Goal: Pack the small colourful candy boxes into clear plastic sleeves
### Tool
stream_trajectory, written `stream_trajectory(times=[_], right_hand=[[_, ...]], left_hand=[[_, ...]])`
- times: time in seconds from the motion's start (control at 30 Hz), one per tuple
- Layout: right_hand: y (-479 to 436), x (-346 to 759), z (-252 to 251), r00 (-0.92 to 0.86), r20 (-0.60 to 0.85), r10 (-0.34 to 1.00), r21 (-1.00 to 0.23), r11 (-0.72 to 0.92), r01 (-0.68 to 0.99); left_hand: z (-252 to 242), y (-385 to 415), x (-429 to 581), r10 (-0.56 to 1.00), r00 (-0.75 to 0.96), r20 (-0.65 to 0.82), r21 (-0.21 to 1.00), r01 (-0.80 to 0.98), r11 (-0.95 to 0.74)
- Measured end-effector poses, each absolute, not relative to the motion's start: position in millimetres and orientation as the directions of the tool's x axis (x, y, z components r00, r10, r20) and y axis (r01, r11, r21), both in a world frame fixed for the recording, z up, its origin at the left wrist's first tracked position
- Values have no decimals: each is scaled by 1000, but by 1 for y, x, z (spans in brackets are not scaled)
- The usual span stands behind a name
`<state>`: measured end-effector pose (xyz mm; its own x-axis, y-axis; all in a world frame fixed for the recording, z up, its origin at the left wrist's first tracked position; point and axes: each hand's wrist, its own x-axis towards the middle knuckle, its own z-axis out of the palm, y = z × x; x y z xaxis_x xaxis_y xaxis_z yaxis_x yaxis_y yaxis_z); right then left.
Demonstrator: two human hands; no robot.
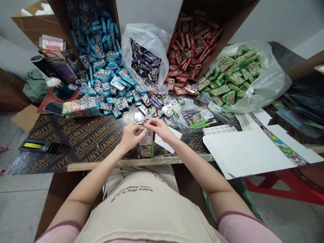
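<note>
My left hand (131,134) and my right hand (160,128) meet above the near edge of the plywood table (83,141), fingers pinched together on a small colourful packet (146,123). Just below the hands stands a small open display box (146,148) with printed sides. Loose blue and purple packets (152,108) lie just beyond my fingers. A white slip of paper (165,141) lies under my right wrist.
Behind are a heap of blue packets (106,71), a plastic bag of purple ones (145,60), a carton of red ones (192,47) and a bag of green ones (235,74). White flat card sheets (243,152) lie right. A phone (53,108) and a black tool (40,146) lie left.
</note>
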<state>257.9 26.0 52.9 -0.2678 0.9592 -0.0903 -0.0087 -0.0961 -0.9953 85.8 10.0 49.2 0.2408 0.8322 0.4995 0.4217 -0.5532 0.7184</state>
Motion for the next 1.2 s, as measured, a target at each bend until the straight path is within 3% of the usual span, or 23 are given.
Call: stream_trajectory(times=[0.17, 0.37, 0.43, 0.5, 0.57, 0.6, 0.67, 0.83, 1.03, 1.2], right_hand=[[25, 254, 48, -219, -104, 970, -994, -111, -21], [23, 247, 34, -82, -149, 985, -983, -157, -100], [23, 267, 27, 0, -90, 996, -995, -90, 34], [21, 303, 16, 132, 46, 990, -942, -1, 337], [15, 346, 0, 238, 162, 958, -742, -41, 670], [11, 366, -8, 277, 161, 947, -630, -118, 768], [3, 398, -26, 322, 108, 941, -495, -230, 838], [-5, 415, -55, 262, 28, 965, -508, -212, 835], [-10, 408, -62, 220, 17, 975, -612, -164, 774], [-11, 414, -65, 217, -23, 976, -697, -172, 697]], left_hand=[[46, 10, 91, 858, 192, 476, 730, 458, -507], [50, 7, 83, 843, 317, 434, 641, 549, -536], [51, 4, 63, 863, 308, 400, 584, 640, -499], [50, 1, 32, 913, 239, 332, 499, 777, -385], [45, 0, 0, 956, 194, 222, 317, 912, -259], [41, 1, -12, 966, 206, 158, 220, 946, -238], [33, 2, -24, 953, 300, 48, 143, 942, -304], [10, 6, 19, 754, 633, -173, 386, 748, -540], [-4, 3, 64, 656, 672, -344, 364, 739, -567], [12, 8, 63, 643, 705, -298, 561, 675, -480]])
